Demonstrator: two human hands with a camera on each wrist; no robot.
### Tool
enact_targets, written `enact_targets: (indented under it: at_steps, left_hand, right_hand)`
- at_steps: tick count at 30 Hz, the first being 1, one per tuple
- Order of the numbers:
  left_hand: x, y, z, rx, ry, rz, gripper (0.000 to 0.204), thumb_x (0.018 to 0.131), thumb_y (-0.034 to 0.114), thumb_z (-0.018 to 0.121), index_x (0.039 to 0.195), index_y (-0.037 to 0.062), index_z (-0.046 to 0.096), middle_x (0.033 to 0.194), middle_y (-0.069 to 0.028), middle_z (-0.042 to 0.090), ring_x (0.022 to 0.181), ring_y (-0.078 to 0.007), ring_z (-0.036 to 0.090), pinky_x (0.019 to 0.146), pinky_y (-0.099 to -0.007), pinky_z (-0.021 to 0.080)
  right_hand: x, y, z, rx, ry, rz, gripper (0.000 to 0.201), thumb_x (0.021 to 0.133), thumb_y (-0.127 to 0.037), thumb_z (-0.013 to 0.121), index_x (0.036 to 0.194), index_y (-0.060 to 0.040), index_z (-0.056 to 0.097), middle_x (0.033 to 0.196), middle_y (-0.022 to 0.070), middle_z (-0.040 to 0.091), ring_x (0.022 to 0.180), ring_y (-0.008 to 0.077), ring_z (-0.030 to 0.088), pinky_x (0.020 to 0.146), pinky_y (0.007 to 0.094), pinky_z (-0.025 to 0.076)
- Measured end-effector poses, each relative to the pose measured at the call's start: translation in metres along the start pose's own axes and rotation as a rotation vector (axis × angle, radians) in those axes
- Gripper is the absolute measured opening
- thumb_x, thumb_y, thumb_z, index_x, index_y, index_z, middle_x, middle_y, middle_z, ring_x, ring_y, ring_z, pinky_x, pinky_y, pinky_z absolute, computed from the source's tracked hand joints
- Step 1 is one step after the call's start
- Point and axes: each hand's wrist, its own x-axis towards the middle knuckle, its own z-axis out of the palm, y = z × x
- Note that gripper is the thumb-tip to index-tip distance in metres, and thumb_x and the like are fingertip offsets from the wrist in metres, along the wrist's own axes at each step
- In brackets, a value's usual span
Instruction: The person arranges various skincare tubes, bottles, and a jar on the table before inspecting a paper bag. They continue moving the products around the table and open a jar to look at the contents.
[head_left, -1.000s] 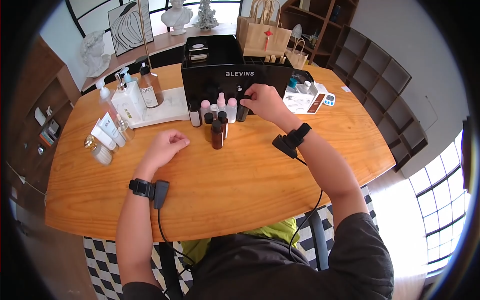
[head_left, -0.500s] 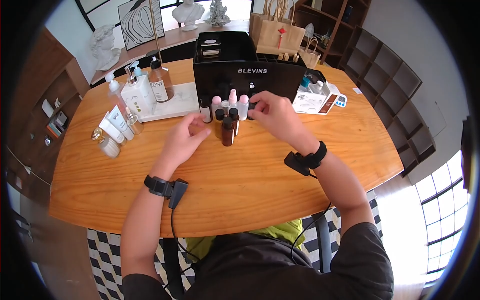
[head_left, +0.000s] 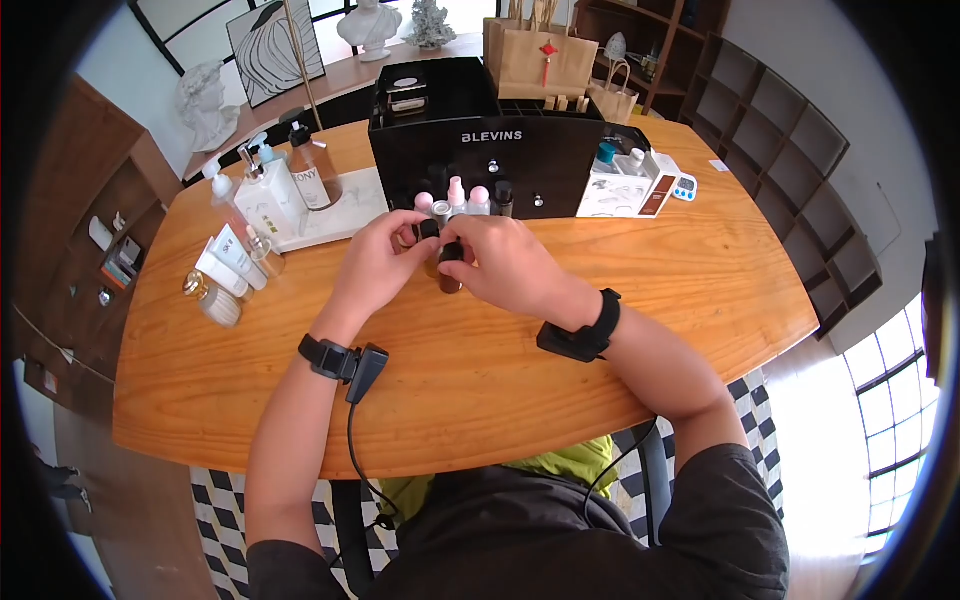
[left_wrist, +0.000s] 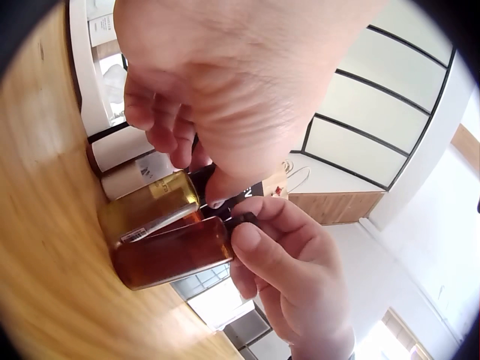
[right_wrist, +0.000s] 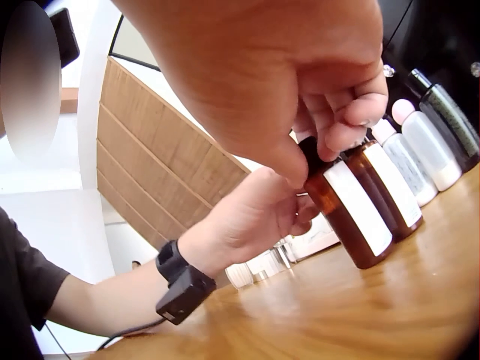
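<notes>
In the head view my right hand point(head_left: 510, 265) pinches the black cap of the front brown bottle point(right_wrist: 349, 214), which stands upright on the table. My left hand point(head_left: 378, 260) holds the dark cap of the yellowish-amber bottle point(left_wrist: 146, 206) between thumb and fingers, just left of the brown one. Another brown bottle point(right_wrist: 390, 184) with a white label stands close behind, mostly hidden by the right hand in the head view. Small clear bottles with pink tops point(head_left: 480, 198) and a dark bottle point(head_left: 503, 200) line up behind them.
A black BLEVINS box point(head_left: 440, 165) stands behind the bottles. At left are a white tray point(head_left: 345, 210) with pump bottles, tubes point(head_left: 235, 258) and a gold-capped jar point(head_left: 213, 300). A white box point(head_left: 615, 195) and a small timer point(head_left: 685, 187) are at right, with paper bags point(head_left: 540, 65) behind.
My right hand has left the dark bottle by the box and moved left and nearer to the front brown bottle's cap. My left hand has risen from the table to the amber bottle's cap.
</notes>
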Motion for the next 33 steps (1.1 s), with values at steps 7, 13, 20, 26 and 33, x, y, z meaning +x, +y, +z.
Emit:
enact_targets:
  at_steps: [7,13,20,26,33]
  left_hand:
    - [0.003,-0.005,-0.002,0.005,0.045,0.04,0.033,0.094,0.022,0.085,0.117,-0.0003,0.075,0.083,0.0033,0.061,0.071,-0.0057,0.052,0.063,-0.0252,0.043]
    - [0.013,-0.008,-0.038,-0.005,0.068,-0.128,0.039,0.094,0.027,0.084,0.12,-0.0006,0.075,0.083,-0.0004,0.066,0.074,-0.0109,0.059,0.069,-0.0283,0.05]
    - [0.016,-0.011,-0.027,0.011,0.05,-0.089,0.035,0.096,0.023,0.084,0.121,0.0,0.076,0.088,0.0018,0.065,0.075,-0.0076,0.057,0.068,-0.0261,0.048]
    - [0.022,-0.003,-0.014,0.057,0.021,-0.103,0.035,0.096,0.022,0.083,0.122,0.0,0.076,0.085,0.0004,0.066,0.075,-0.0089,0.058,0.069,-0.0273,0.049]
    - [0.015,-0.012,-0.011,0.069,0.043,-0.078,0.03,0.095,0.018,0.083,0.117,-0.0004,0.074,0.085,-0.0022,0.068,0.074,-0.0103,0.064,0.067,-0.0277,0.051]
  right_hand:
    - [0.006,0.008,-0.053,-0.073,-0.096,0.29,0.026,0.084,-0.019,0.082,0.102,-0.0017,0.076,0.089,0.0199,0.076,0.085,0.0386,0.075,0.078,0.0445,0.06]
    - [0.019,0.032,-0.057,-0.071,-0.058,0.318,0.029,0.085,-0.019,0.08,0.107,0.0003,0.077,0.088,0.0183,0.076,0.085,0.0375,0.075,0.079,0.0433,0.059]
    - [0.037,0.042,-0.032,-0.177,-0.064,0.17,0.028,0.088,-0.016,0.08,0.112,-0.0022,0.076,0.093,0.0188,0.077,0.089,0.038,0.076,0.082,0.0441,0.059]
    - [0.044,0.046,-0.021,-0.212,-0.038,0.093,0.027,0.089,-0.013,0.079,0.114,-0.0028,0.075,0.093,0.0184,0.077,0.089,0.0376,0.076,0.082,0.0444,0.06]
    - [0.034,0.042,-0.026,-0.164,-0.012,0.098,0.027,0.092,-0.008,0.075,0.119,-0.005,0.074,0.093,0.0184,0.078,0.091,0.0385,0.076,0.081,0.0466,0.06]
